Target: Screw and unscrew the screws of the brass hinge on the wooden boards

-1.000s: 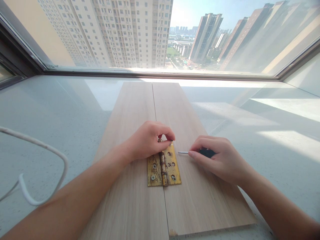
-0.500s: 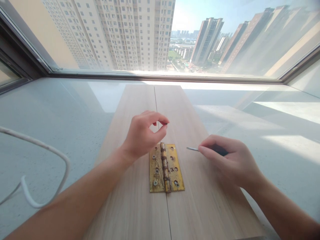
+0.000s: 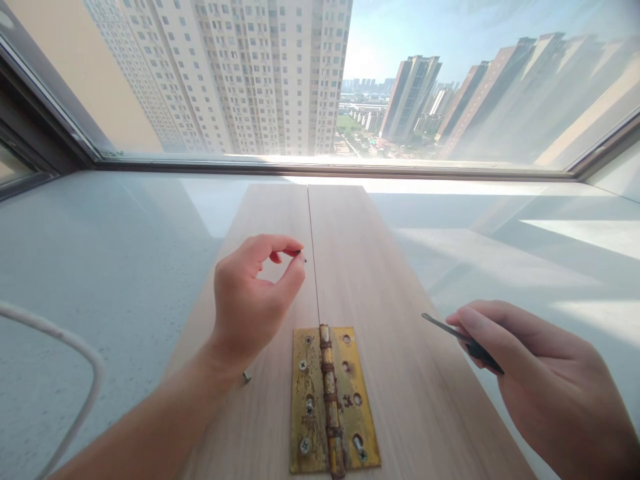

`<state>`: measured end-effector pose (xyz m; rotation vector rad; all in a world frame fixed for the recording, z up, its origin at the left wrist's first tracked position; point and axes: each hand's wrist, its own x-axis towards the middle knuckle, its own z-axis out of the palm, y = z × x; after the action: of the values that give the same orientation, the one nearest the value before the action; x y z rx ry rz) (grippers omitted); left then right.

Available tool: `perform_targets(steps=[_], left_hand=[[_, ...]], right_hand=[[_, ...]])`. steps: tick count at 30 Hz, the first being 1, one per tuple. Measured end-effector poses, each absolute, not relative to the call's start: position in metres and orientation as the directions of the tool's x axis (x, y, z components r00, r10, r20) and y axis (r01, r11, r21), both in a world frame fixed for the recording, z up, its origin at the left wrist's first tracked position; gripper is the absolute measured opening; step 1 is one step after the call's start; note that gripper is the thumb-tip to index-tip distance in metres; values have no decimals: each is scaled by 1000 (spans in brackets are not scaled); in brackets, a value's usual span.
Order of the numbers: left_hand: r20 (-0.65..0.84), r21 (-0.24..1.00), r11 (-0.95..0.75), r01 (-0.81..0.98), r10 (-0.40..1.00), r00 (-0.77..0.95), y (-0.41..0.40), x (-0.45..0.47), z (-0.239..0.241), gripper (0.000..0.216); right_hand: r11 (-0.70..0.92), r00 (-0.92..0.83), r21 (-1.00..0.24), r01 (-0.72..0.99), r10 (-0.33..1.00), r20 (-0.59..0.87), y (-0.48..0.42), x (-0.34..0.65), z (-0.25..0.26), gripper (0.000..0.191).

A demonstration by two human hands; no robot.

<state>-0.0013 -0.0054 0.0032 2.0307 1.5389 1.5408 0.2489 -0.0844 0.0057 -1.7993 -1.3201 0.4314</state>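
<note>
My left hand (image 3: pixel 255 293) is above the left board, thumb and forefinger pinched on a small dark screw (image 3: pixel 302 255), mostly hidden by the fingertips. My right hand (image 3: pixel 535 367) grips a slim screwdriver (image 3: pixel 445 325) with a dark handle, its metal tip pointing left. Between them lies a worn brass hinge (image 3: pixel 331 400), spread flat across the seam of two pale boards. Several cross-head screws sit in its left leaf. A tilted screw (image 3: pixel 360 448) stands in the lowest hole of the right leaf. Beside my left wrist rests a loose screw (image 3: pixel 247 377).
The pale wooden boards (image 3: pixel 380 293) lie on a speckled light sill (image 3: pixel 135 280). A white cable (image 3: pixel 75 347) loops at the left. Beyond the boards runs the window frame (image 3: pixel 320 169), with tall buildings outside.
My left hand has moved left, away from above the hinge, still pinching the screw. My right hand has shifted right and down with the screwdriver. The view has come closer to the hinge.
</note>
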Motion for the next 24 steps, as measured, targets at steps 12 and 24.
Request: perform_targets(steps=[12,24], left_hand=[[482,656,-659,368,741,468,-13,9,2,9],[294,686,-636,355,688,663,-16,11,3,11]], right_hand=[[-74,351,-800,595,920,175,-85,240,7,28],[-76,313,-792,605,938,149,-88,228,15,27]])
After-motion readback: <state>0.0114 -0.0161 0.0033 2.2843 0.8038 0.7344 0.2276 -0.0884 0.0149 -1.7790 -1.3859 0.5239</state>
